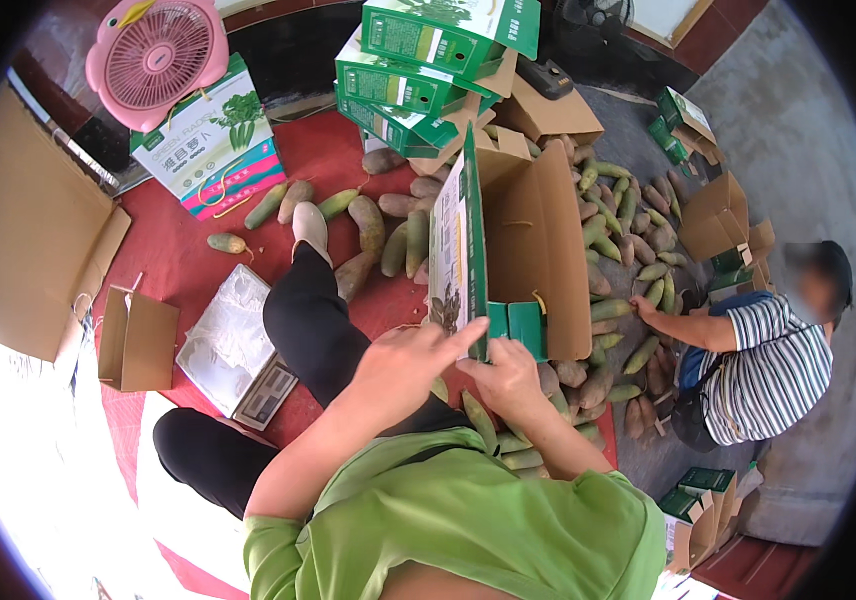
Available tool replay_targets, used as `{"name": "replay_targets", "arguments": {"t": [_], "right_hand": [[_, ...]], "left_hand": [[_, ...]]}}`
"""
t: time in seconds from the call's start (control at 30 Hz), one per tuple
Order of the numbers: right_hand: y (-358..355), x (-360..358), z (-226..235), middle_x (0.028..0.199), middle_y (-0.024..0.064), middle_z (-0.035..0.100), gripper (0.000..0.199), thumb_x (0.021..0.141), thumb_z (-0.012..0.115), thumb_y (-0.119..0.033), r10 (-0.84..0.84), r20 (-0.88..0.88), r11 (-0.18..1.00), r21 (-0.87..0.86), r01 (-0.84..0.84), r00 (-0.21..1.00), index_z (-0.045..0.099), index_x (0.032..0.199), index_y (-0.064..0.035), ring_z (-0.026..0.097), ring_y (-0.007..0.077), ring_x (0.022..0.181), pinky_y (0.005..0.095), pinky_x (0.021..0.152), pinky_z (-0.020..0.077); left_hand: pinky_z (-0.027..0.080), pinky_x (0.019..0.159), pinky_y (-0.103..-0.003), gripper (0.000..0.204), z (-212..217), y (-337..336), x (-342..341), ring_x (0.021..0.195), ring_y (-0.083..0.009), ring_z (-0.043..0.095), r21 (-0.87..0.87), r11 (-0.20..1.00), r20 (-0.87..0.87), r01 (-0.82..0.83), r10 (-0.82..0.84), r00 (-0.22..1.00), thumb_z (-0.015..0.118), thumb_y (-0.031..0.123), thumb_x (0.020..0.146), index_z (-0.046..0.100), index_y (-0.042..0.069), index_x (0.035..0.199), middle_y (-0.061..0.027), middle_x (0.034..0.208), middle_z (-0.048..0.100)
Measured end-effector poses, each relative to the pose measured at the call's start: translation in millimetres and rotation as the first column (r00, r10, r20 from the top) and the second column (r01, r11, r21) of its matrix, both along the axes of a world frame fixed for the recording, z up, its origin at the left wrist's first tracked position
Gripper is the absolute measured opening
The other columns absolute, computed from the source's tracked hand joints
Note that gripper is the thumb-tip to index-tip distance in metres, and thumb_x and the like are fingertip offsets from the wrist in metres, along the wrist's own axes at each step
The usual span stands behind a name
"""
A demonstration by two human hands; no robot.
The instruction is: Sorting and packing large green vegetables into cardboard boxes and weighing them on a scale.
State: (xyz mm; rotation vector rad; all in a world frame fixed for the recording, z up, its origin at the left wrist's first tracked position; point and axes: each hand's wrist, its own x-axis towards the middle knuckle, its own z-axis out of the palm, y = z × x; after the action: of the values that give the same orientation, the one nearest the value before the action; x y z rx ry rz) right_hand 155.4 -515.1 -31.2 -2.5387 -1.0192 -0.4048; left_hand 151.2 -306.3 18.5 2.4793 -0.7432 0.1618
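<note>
Scale [266, 395] at left, then left hand [411, 360], forefinger out, against the near edge of an open box [518, 240] before the person, right hand [510, 376] half-curled there, both grips unclear, radishes [628, 215] heaped right.

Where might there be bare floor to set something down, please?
A bare patch of red floor lies between the white box beside the pink fan, the small open carton and a short radish. A smaller one lies between the white box and the stacked green boxes. Right of the large open box, it is crowded with radishes.
</note>
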Motion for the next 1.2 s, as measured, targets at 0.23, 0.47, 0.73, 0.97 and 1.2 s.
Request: {"name": "replay_targets", "arguments": {"t": [0.23, 0.47, 0.73, 0.97, 1.2], "right_hand": [[6.6, -0.6, 20.1, 0.081, 0.0068, 0.064, 0.021, 0.067, 0.066, -0.002, 0.21, -0.245, 0.972, 0.16, -0.174, 0.946, 0.07, 0.084, -0.0135, 0.062, 0.0257, 0.077, 0.0356, 0.067, 0.0486], [4.2, 44.8, 52.9, 0.122, 0.0147, 0.056, 0.057, 0.074, 0.075, -0.02, -0.326, -0.091, 0.933, 0.13, 0.336, 0.941, 0.054, 0.126, -0.0078, 0.052, 0.0343, 0.11, 0.0443, 0.09, 0.0433], [-21.2, 71.5, 31.2, 0.086, 0.0226, 0.066, 0.037, 0.081, 0.067, -0.032, -0.574, -0.451, 0.815, -0.236, 0.529, 0.683, 0.064, 0.096, 0.0012, 0.062, 0.0406, 0.084, 0.0472, 0.076, 0.0481], [-10.6, 103.0, 52.0, 0.072, 0.0239, 0.06, 0.033, 0.082, 0.063, -0.029, -0.56, -0.385, 0.818, -0.12, 0.562, 0.733, 0.06, 0.075, 0.0025, 0.059, 0.0424, 0.071, 0.047, 0.064, 0.045], [53.4, 128.2, 99.6, 0.067, 0.0222, 0.056, 0.032, 0.082, 0.063, -0.024, -0.326, -0.196, 0.945, -0.088, 0.315, 0.925, 0.051, 0.068, 0.002, 0.055, 0.0425, 0.067, 0.0478, 0.059, 0.0414]], "left_hand": [[0.048, 0.07, -0.035, 0.039, -32.1, -9.2, 12.8, 0.089, -0.023, 0.06, 0.158, 0.983, 0.015, -0.097, 0.096, 0.995, 0.057, 0.013, 0.076, 0.06, 0.013, 0.114, -0.0068, 0.09, 0.056], [0.048, 0.077, -0.037, 0.017, -51.3, 0.9, 8.4, 0.093, -0.0236, 0.059, 0.162, 0.984, -0.02, -0.07, 0.074, 0.997, 0.056, 0.011, 0.076, 0.062, 0.009, 0.091, -0.0068, 0.091, 0.058], [0.048, 0.077, -0.036, 0.012, -55.8, 12.4, 5.0, 0.091, -0.023, 0.06, 0.099, 0.993, 0.066, -0.066, 0.06, 0.996, 0.056, 0.012, 0.075, 0.059, 0.009, 0.086, -0.0069, 0.089, 0.058], [0.05, 0.078, -0.037, 0.015, -60.4, 22.8, 1.4, 0.088, -0.026, 0.061, -0.048, 0.998, 0.111, -0.043, 0.049, 0.993, 0.056, 0.011, 0.076, 0.058, 0.006, 0.089, -0.0091, 0.087, 0.057], [0.049, 0.073, -0.035, 0.017, -40.4, 54.0, -13.9, 0.081, -0.0238, 0.059, -0.064, 0.99, 0.191, -0.127, 0.136, 0.972, 0.056, 0.012, 0.074, 0.059, 0.008, 0.09, -0.0067, 0.083, 0.055]]}}
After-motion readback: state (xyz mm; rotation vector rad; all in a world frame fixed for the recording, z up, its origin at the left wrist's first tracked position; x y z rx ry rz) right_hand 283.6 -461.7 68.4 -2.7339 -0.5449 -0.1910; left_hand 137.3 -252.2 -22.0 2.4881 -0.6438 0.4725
